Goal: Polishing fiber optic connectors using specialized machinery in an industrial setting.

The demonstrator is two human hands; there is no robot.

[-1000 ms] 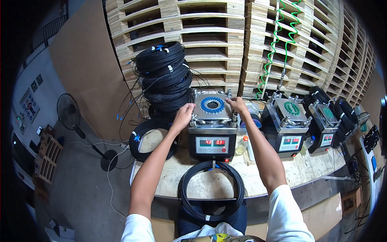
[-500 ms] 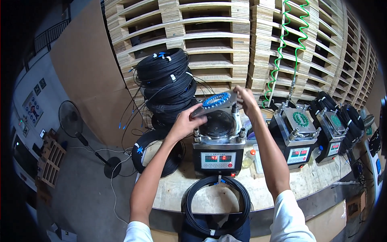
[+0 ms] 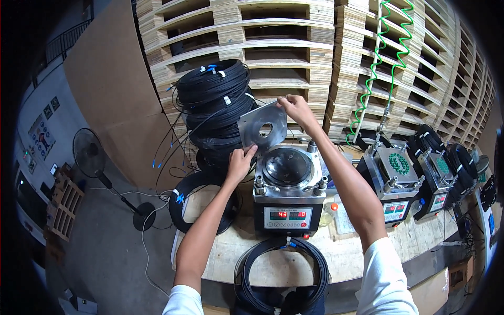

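Note:
A square metal plate with a round hole in its middle [image 3: 250,127] is held up, tilted, above the back of a bench machine. My left hand [image 3: 240,165] grips its lower edge, thumb on the face toward me. My right hand [image 3: 297,109] pinches its upper right corner. Its bare grey side faces me; the other side is hidden. Below it the machine [image 3: 286,219] shows a round black pad [image 3: 286,166] on a metal top with corner posts, and a lit red display on its front.
A tall stack of black cable coils [image 3: 212,105] stands behind on the left, another coil [image 3: 184,210] lies beside the machine. A cable coil [image 3: 247,273] rests at the front edge. Two similar machines [image 3: 396,173] stand right, near a small orange-capped bottle [image 3: 334,207]. A fan [image 3: 89,152] stands left.
The plate has turned from nearly flat, with a ring of blue pieces showing on top, to tilted up with its bare underside toward me. My right hand has moved left and up.

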